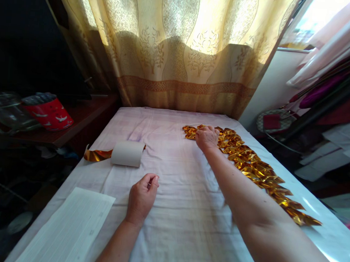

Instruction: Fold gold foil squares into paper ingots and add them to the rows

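A long row of folded gold foil pieces (258, 167) runs along the right side of a table covered with a white cloth (174, 194). My right hand (206, 137) reaches out to the far end of that row, palm down, fingers resting on the gold pieces there. My left hand (143, 196) lies on the cloth near the middle, fingers curled loosely, with nothing visible in it. A white roll (127, 153) with a gold foil strip (97, 155) trailing off to its left lies beyond my left hand.
A sheet of white lined paper (68, 229) lies at the near left corner. A patterned yellow curtain (180, 52) hangs behind the table. A dark side shelf on the left holds a red container (50, 113). Clothes and clutter crowd the right side.
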`<state>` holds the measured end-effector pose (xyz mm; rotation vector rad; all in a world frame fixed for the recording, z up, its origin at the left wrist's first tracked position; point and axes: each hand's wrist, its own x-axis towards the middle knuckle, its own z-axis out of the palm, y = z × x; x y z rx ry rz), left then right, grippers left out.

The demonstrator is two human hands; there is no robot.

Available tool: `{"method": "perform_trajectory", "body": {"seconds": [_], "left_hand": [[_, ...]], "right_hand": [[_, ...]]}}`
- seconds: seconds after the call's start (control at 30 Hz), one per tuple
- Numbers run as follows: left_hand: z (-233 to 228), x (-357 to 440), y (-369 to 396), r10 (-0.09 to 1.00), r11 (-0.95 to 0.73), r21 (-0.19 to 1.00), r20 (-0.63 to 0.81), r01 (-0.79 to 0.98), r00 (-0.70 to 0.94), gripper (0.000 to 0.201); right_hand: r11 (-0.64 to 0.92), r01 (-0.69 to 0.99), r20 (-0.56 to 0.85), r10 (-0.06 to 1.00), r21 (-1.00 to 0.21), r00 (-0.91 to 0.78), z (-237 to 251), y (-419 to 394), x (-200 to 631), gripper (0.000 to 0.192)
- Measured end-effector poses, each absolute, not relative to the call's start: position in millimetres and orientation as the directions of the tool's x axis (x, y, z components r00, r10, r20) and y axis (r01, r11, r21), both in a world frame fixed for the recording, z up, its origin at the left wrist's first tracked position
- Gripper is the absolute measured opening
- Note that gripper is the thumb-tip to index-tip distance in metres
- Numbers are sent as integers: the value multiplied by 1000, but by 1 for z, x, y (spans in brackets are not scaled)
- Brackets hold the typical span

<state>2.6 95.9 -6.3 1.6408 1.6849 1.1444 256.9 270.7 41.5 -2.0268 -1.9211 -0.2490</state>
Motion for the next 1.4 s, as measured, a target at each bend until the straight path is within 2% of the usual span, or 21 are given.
{"method": "perform_trajectory", "body": {"seconds": [0.1,0.2,0.37,0.47,0.53,0.6,0.7,0.93,1.03,1.13,1.27,1.33,1.4], "left_hand": [[-5,-1,97,949,-71,936,170,344,-265,39],[-2,-7,101,891,-83,979,157,186,-427,43],[-1,-21,108,777,-119,975,210,190,-593,38],[-4,-29,112,735,-115,972,223,206,-640,36],[-6,-31,114,725,-113,973,220,202,-653,37],[-8,-31,115,727,-114,975,212,190,-653,39],[-10,-30,116,735,-121,978,203,170,-647,41],[-14,-30,118,743,-151,980,200,132,-639,44],[-17,-31,118,732,-168,977,215,134,-647,45],[-20,-32,120,705,-191,971,240,146,-668,43],[-22,-31,121,666,-222,959,280,174,-691,40],[-21,-29,120,663,-256,933,361,255,-656,43],[-20,-25,117,675,-315,862,498,398,-544,47]], "right_hand": [[171,973,333,936,-154,-112,42,257,222,27],[361,912,320,903,-197,-288,38,242,177,25],[513,806,362,841,-294,-403,29,223,111,55],[574,757,323,813,-312,-484,26,219,88,72],[597,748,306,799,-292,-518,25,217,81,75],[618,735,310,783,-279,-540,26,216,77,69],[632,722,322,771,-282,-549,27,214,76,58],[640,714,356,761,-282,-542,28,209,78,48],[646,699,385,756,-306,-530,30,209,82,36],[598,695,433,791,-399,-432,32,207,93,26],[487,613,453,863,-622,-225,31,192,127,18],[449,562,429,886,-695,-176,30,178,148,18],[414,527,375,908,-742,-186,29,161,170,21]]}}
